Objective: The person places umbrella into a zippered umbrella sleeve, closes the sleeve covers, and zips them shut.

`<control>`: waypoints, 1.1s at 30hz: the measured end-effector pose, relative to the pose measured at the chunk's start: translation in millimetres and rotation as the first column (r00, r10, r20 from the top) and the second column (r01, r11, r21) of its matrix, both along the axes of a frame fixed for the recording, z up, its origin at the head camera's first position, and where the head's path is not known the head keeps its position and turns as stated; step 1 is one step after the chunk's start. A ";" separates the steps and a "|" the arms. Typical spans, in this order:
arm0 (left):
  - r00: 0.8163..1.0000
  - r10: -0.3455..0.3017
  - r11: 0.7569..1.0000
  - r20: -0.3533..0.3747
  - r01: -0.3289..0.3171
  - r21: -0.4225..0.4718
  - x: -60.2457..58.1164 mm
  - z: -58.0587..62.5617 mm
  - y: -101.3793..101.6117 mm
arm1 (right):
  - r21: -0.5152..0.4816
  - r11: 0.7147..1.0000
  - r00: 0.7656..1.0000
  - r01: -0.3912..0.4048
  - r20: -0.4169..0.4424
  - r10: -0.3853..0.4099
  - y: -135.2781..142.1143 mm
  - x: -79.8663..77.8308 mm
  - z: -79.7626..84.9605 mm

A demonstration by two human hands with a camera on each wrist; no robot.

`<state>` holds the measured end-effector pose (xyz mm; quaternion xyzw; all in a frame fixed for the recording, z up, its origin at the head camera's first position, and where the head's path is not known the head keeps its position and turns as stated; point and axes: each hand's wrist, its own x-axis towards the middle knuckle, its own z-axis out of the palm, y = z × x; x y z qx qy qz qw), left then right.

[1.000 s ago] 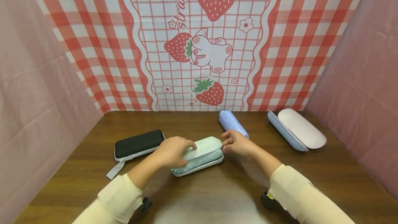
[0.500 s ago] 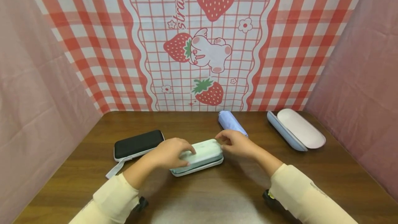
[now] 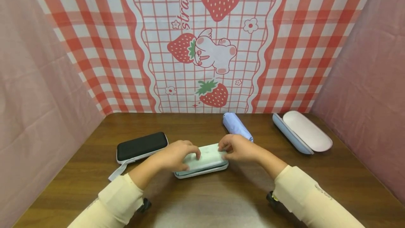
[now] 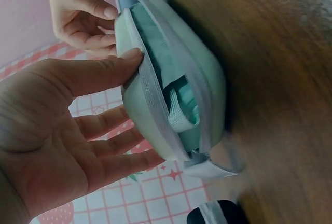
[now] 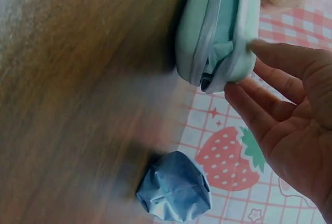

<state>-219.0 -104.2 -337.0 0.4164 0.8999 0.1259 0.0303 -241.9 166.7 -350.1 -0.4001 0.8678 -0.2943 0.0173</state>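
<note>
A mint green zip case [image 3: 207, 154] lies at the middle of the table, its lid lowered with a gap along the unzipped front. Folded teal fabric [image 4: 155, 47] and a pale strap [image 4: 179, 112] show inside in the left wrist view. My left hand [image 3: 177, 156] holds the lid's left part, thumb at the front edge and fingers across the top. At the right end, my right hand [image 3: 239, 147] grips the lid between thumb and fingers, as the right wrist view also shows. The underside of the case is hidden.
A black zip case [image 3: 142, 147] with a grey wrist strap [image 3: 117, 172] lies to the left. Behind my right hand is a rolled periwinkle-blue bundle [image 3: 236, 126]. An open blue case with a pale lining [image 3: 307, 131] sits at the back right. Checked cloth [image 3: 291, 62] hangs behind the table.
The lid of the mint green case has come down over the teal fabric, narrowing the front gap. My right hand has moved slightly left onto the lid's right end; my left hand stays on it.
</note>
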 end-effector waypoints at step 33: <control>0.921 0.112 0.984 0.372 -0.154 0.085 -49.3 8.0 -26.6 | 0.183 0.983 0.963 -0.015 -0.264 0.064 -9.0 16.6 -8.5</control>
